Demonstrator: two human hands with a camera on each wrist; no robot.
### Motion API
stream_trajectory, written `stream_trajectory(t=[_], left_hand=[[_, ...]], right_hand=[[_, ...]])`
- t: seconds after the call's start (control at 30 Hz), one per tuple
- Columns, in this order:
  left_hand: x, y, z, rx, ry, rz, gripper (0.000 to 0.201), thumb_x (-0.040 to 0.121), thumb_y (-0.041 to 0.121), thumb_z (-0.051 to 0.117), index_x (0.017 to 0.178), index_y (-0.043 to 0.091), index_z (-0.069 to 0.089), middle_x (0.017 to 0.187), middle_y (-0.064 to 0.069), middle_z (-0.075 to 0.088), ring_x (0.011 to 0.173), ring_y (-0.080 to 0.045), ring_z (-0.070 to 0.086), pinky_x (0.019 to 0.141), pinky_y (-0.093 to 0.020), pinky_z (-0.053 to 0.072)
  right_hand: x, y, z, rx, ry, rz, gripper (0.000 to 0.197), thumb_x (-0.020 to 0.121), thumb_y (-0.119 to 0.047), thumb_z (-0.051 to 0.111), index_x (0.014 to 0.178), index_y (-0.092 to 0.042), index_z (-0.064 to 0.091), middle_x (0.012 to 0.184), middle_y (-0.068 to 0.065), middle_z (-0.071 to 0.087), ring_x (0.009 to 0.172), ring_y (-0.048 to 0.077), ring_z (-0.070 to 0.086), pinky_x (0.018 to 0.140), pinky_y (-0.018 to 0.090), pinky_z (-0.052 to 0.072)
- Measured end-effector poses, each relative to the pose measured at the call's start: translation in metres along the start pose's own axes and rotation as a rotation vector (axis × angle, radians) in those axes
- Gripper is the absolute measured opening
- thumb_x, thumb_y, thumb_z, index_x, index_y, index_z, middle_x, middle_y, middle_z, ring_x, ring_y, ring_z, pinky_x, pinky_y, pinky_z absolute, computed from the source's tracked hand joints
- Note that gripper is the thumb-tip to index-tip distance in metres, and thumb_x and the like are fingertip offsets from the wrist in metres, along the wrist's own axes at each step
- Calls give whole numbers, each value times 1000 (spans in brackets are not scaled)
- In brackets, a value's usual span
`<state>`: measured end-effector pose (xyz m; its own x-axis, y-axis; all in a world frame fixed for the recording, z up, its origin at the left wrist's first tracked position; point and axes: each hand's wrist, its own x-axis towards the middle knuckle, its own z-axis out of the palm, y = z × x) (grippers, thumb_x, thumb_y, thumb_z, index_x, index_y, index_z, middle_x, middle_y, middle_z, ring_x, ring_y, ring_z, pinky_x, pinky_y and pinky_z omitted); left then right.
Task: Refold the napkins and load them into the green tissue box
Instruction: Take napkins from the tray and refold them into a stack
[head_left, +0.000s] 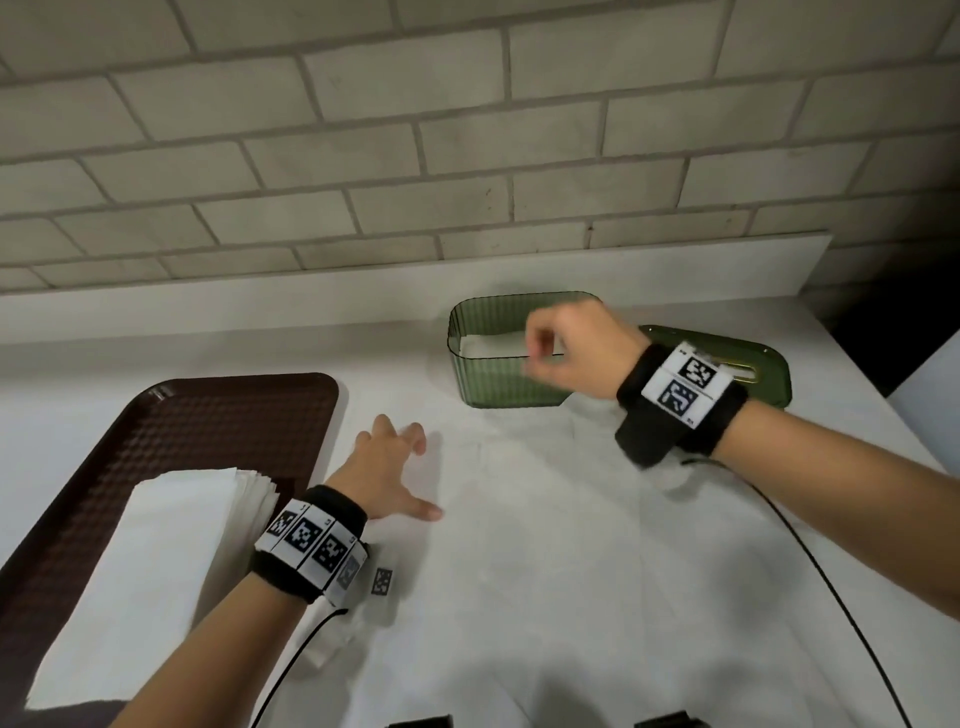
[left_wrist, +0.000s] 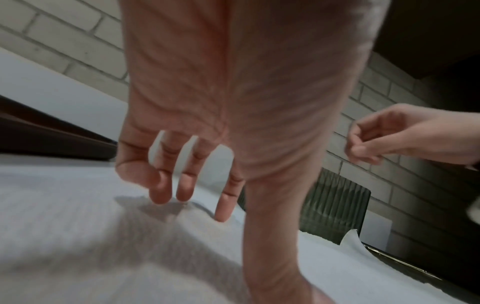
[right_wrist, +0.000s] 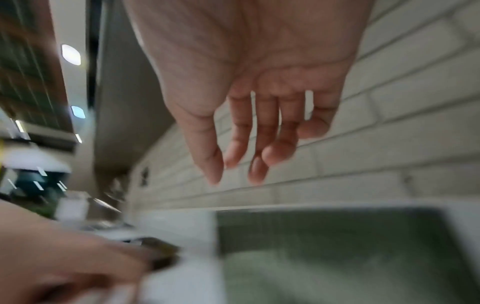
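Your left hand (head_left: 387, 467) hangs just above the white counter (head_left: 519, 597), fingers (left_wrist: 184, 185) spread and loosely bent, gripping nothing; their shadow falls on an unfolded napkin (head_left: 545, 467) lying flat beneath them. Your right hand (head_left: 566, 348) hovers over the near rim of the green tissue box (head_left: 498, 384), fingers loosely curled and empty; the right wrist view, blurred, shows them hanging relaxed with nothing between them.

The box stands open near the back of the counter, ribbed and translucent, with white napkins (head_left: 493, 344) already lying flat inside. Its green lid (head_left: 753, 374) rests on the counter just to the right, partly hidden by your wrist. To your left, a dark brown tray (head_left: 218, 415) carries a stack of white napkins (head_left: 156, 561) at its near end.

The counter is white and runs back to a low white upstand, above which a wall of pale grey bricks (head_left: 467, 130) rises. A thin black cable (head_left: 810, 561) trails across the counter from your right wristband, another from the left.
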<state>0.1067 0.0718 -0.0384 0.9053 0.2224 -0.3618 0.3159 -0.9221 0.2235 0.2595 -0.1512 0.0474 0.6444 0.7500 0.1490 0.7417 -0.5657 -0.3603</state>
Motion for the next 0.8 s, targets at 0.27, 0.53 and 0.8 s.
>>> stream_trajectory(t=[0.27,0.53,0.8], left_hand=[[0,-1,6,-62,56,-42,101,56,49,89,135,24,30,120,-8,34,108,-29,47,93,-38,47],[-6,-5,5,-99,63,-62,71,56,50,88,102,19,43,113,-2,35,100,-21,42,78,-28,38],[-11,-21,3,-230,141,-12,56,65,40,87,105,20,53,79,0,63,68,-13,56,63,-26,45]], right_hand=[[-54,-37,66,-55,-542,199,84,65,-63,73,129,-16,46,122,3,54,109,24,56,93,39,50],[-54,-48,92,231,-518,294,78,67,-30,83,135,-21,44,120,-1,56,110,20,59,90,31,51],[-39,-31,49,252,-392,239,30,74,-24,78,56,-9,58,57,-1,48,54,15,43,51,25,30]])
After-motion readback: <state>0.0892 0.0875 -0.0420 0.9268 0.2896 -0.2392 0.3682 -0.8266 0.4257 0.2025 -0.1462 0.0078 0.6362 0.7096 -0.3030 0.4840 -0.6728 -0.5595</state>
